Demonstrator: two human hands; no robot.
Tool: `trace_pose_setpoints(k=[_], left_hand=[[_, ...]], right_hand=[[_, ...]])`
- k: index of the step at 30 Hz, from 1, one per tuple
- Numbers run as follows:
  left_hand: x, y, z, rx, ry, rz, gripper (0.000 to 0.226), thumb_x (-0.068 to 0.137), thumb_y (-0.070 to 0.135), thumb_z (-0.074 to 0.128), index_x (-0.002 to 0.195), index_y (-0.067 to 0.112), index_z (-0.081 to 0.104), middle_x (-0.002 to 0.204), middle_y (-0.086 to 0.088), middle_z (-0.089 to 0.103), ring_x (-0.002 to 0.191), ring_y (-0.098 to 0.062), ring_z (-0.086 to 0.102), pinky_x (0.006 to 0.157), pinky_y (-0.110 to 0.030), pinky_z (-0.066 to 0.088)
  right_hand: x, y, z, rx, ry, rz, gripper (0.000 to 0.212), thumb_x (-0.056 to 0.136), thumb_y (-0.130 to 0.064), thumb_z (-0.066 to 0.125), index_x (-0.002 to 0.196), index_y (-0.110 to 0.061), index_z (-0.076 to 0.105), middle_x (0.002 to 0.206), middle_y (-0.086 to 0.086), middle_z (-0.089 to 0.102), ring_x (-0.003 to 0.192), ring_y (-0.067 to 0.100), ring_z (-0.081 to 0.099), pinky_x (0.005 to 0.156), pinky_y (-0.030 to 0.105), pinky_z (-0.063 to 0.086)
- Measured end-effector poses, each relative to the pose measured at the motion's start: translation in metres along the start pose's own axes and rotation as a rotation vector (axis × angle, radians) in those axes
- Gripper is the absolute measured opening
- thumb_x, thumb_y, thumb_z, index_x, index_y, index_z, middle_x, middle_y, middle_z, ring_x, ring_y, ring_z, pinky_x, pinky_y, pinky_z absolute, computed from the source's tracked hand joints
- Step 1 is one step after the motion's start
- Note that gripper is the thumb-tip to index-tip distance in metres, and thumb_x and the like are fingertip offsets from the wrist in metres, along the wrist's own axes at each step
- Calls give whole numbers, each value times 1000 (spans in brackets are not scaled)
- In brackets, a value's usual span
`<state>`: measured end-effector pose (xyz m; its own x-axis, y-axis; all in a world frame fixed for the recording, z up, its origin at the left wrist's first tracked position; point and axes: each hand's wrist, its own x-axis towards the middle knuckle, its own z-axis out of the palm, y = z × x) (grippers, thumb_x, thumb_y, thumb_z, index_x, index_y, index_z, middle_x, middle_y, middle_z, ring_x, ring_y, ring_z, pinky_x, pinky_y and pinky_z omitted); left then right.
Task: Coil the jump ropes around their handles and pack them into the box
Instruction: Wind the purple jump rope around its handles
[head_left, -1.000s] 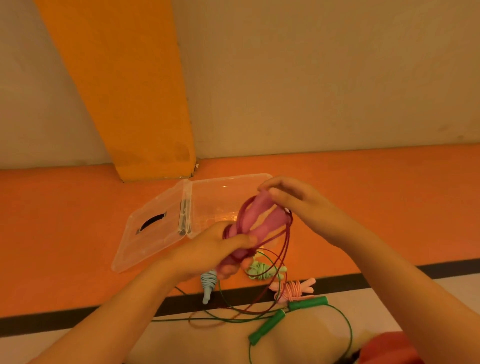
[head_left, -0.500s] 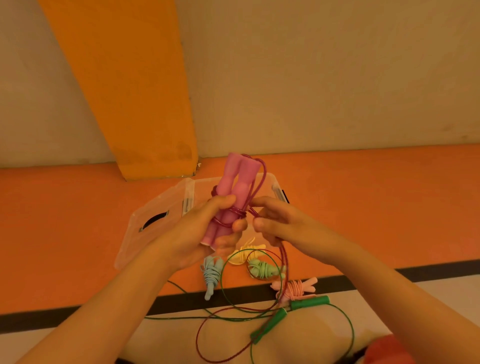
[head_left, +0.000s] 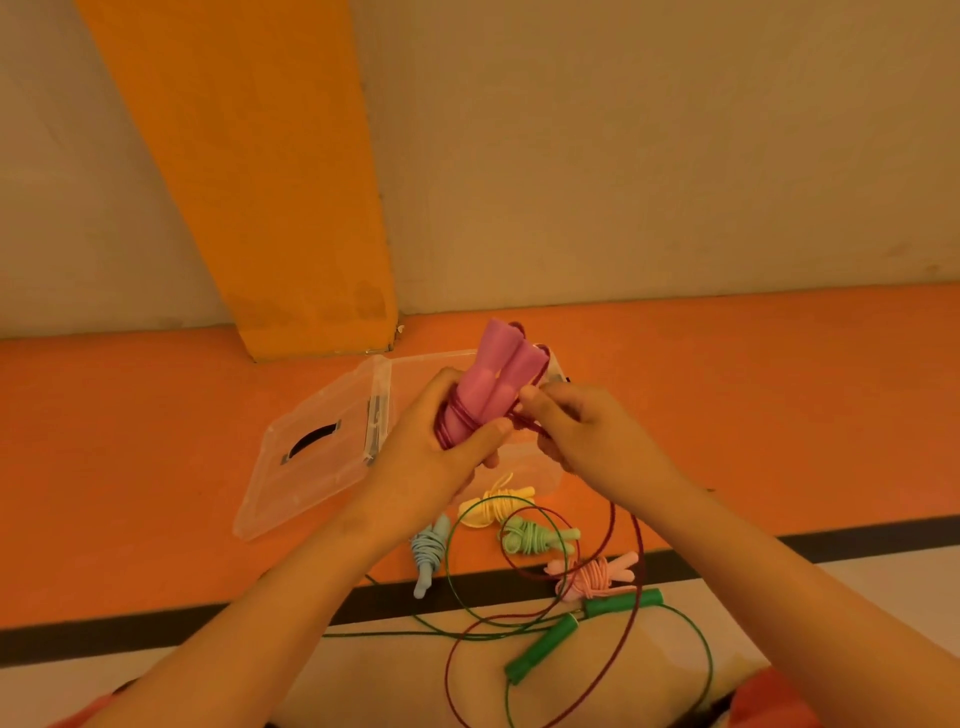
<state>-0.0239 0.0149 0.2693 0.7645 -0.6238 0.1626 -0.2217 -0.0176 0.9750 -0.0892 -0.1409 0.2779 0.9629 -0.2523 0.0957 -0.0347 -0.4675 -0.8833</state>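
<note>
Above the box (head_left: 311, 467), my left hand (head_left: 441, 457) has its grip curled round the pink handles (head_left: 498, 379); my right hand (head_left: 587, 436) apparently pinches the red rope (head_left: 629, 571).

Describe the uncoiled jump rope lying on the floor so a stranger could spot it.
Find the open clear box on the orange floor, then look nearer the person, past the small pastel bundles. The green jump rope lies there; it alone has dark green handles and a cord sprawled loose, not wound.
</note>
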Motion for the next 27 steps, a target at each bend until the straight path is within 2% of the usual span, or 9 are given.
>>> trace_pose_setpoints(k=[3, 5, 10, 14, 17, 20, 22, 25, 27], left_hand=[[6, -4, -6, -10, 130, -69, 25, 88, 24, 65, 104, 13, 51, 66, -5, 62, 45, -17, 43, 42, -27, 34], [11, -8, -18, 25, 215, -112, 24, 88, 27, 66, 103, 15, 51, 66, -4, 63, 44, -14, 44, 42, -29, 35], [17, -23, -49, 189, 285, -195, 32, 86, 32, 69, 103, 13, 49, 73, -7, 65, 49, -15, 48, 48, -30, 38], [7, -27, -36, 693, 80, -232, 41, 80, 41, 73, 97, 17, 45, 76, 3, 57, 61, -7, 50, 49, -18, 31], [-6, -33, -11, 849, -159, -229, 51, 74, 52, 73, 102, 22, 42, 80, 6, 59, 69, -9, 57, 55, -25, 42], [-11, -39, 6, 869, -263, -210, 67, 71, 70, 63, 120, 29, 43, 102, 7, 64, 91, -12, 61, 77, -35, 52], [-9, -33, 9, 882, -273, -199, 57, 74, 71, 59, 115, 34, 45, 93, 11, 61, 85, -9, 59, 71, -26, 48], [-7, -24, 8, 895, -280, -163, 28, 83, 64, 56, 87, 41, 40, 68, 13, 50, 63, -2, 49, 53, -21, 35], [-7, -24, 7, 889, -298, -136, 26, 86, 57, 56, 95, 34, 48, 73, 9, 55, 67, -7, 55, 57, -27, 42]], right_hand=[[-5, 3, 0, -156, -244, 189, 41, 94, -47, 46, 81, -13, 63, 55, 1, 52, 41, 10, 47, 44, 25, 39], [-8, 9, -1, -335, -316, 194, 33, 95, -46, 48, 88, -16, 61, 60, -1, 56, 46, 12, 54, 49, 30, 47], [-4, 8, -20, -667, -117, 11, 11, 92, -36, 57, 87, -27, 58, 68, -12, 53, 66, 13, 56, 57, 28, 40], [-8, -6, -21, -698, 62, -391, 15, 92, -35, 57, 95, -25, 68, 79, -10, 63, 70, 12, 58, 56, 30, 43], [-4, -8, -15, -687, 21, -606, 24, 88, -36, 51, 93, -23, 70, 80, -8, 63, 72, 5, 52, 56, 22, 37], [1, -4, -6, -609, -83, -678, 24, 85, -31, 54, 91, -15, 71, 76, -4, 60, 77, 6, 48, 62, 20, 36], [2, -4, -2, -549, -105, -679, 26, 85, -32, 54, 90, -14, 72, 75, -2, 59, 78, 7, 48, 62, 25, 42], [7, -4, -8, -474, -85, -610, 27, 85, -36, 56, 92, -16, 73, 76, -3, 61, 75, 1, 42, 67, 17, 37], [10, -2, -15, -454, -32, -539, 20, 85, -34, 63, 94, -18, 72, 74, -11, 58, 72, -1, 44, 68, 13, 33]])
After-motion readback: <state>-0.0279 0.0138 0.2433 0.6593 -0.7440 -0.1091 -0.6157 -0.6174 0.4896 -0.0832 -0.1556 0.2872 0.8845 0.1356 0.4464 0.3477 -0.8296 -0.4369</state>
